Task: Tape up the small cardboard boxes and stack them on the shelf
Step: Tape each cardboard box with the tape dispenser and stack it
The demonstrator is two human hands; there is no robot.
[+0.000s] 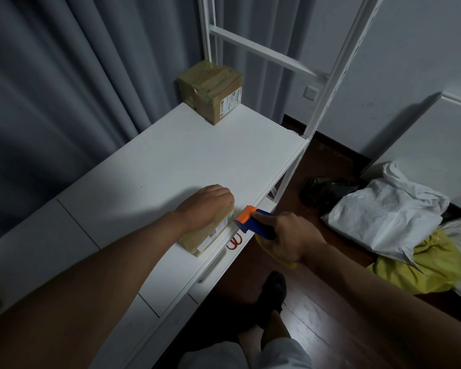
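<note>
Small cardboard box near counter front edge, pinned under curled left hand; likely light, stiff, crushable, best held by its sides; right hand gripping tape dispenser just beside.

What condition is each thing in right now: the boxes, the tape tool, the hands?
Near box: lying on the white shelf, pressed down by the left hand.
Far box: taped shut, standing at the shelf's far end.
Tape dispenser: gripped in the right hand, beside the near box.
Red scissors: partly hidden.
</note>
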